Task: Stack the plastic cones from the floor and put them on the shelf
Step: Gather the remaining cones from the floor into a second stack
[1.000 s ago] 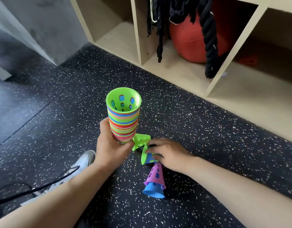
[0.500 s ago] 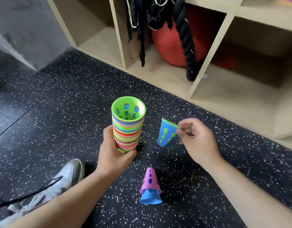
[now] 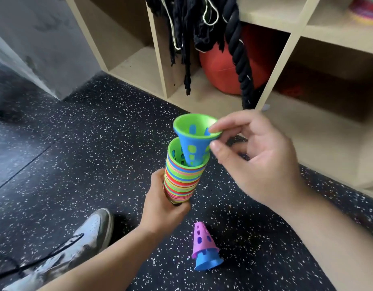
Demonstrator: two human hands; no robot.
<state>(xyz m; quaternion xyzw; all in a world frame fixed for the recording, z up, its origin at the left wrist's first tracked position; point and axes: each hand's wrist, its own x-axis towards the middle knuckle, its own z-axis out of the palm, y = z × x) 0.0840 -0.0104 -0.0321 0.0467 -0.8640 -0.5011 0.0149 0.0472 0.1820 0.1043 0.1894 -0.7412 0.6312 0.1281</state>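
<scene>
Currently in the left hand (image 3: 160, 208): fingers curl round the narrow bottom end of the striped stack (image 3: 181, 181), which it holds upright, mouth up, above the floor (image 3: 97, 143).
Right hand (image 3: 257, 162): thumb and forefinger pinch the flared rim of a blue-and-green cone (image 3: 194, 143), the other fingers loosely curled behind.
Cone in transit: its tip is already inside the stack's mouth, but it is tilted, its body leaning on the rim nearest the right hand.
Still on the floor: a purple cone (image 3: 203, 242) sits on a blue cone (image 3: 207, 262), well back from the floor's edge along the shelf (image 3: 328, 133) and near the person's shoe (image 3: 91, 232).
Risk, jamming: pushed down at this angle, the cone would likely wedge askew against the rim and not seat.
Risk, slipping: the pinch takes only a thin lip of plastic, so a snag could flick the cone out and send it rolling.
Risk, toppling: gripped low, the tall stack looks top-heavy, and a sideways shove from above could tip it or loosen the upper cones.
Risk, underfoot: a shift of the shoe could knock the floor pair away.
</scene>
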